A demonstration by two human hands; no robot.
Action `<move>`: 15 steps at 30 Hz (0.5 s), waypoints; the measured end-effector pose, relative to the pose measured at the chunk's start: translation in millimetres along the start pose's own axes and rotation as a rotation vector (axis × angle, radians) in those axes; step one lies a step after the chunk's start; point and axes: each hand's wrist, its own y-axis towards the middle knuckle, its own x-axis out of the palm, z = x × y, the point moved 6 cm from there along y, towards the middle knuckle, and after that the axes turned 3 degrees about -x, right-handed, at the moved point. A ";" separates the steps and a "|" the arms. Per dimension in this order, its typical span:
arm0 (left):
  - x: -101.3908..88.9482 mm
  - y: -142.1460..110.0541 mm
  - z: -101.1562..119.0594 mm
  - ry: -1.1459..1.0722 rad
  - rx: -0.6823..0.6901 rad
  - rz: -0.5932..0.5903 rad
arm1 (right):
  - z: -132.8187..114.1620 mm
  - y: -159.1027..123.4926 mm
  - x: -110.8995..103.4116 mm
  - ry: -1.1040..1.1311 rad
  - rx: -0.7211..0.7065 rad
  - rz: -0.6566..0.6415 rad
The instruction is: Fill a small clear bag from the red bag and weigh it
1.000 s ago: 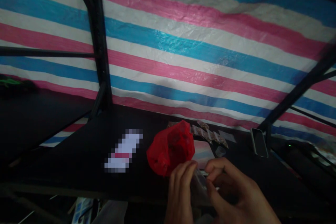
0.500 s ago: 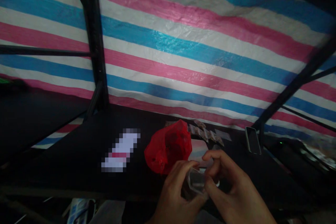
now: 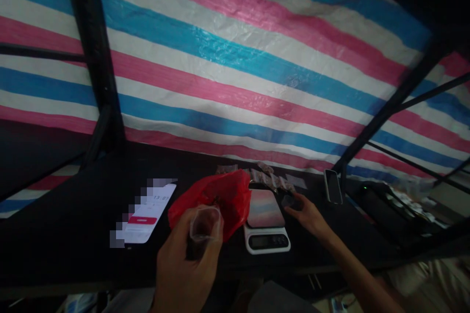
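Observation:
My left hand [image 3: 187,249] is closed around a small clear plastic container [image 3: 205,225], whose open rim faces me. Behind the container lies a red plastic bag [image 3: 237,205], its mouth open and dark contents partly showing. My right hand [image 3: 306,212] reaches out past the right side of a white digital scale [image 3: 268,244]. Its thumb and fingers are at a small clear plastic piece [image 3: 289,200], which looks pinched between them; its exact kind is too dim to make out. The scale's pan carries only reflections of the striped sheet.
Several small filled clear packets [image 3: 262,178] lie behind the scale. A lit phone [image 3: 147,220] is on the black table [image 3: 73,234] at left; another phone [image 3: 333,187] leans at right near a frame post. A dark bag [image 3: 382,215] sits farther right. Striped sheeting [image 3: 235,83] hangs behind.
My hands have moved apart. The left hand has carried the clear container left, in front of the red bag; the right has gone right and away, beyond the scale. The view has shifted rightward.

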 end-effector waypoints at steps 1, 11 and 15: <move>-2.1 0.4 0.2 0.003 0.000 0.007 | 4.5 0.1 4.2 0.008 0.007 0.006; -29.7 -15.2 12.4 0.084 0.105 0.201 | -163.1 -64.3 -9.8 0.145 -0.532 0.075; -39.6 4.3 3.4 0.175 0.139 0.215 | -252.4 -102.6 51.5 -0.332 -0.936 -0.419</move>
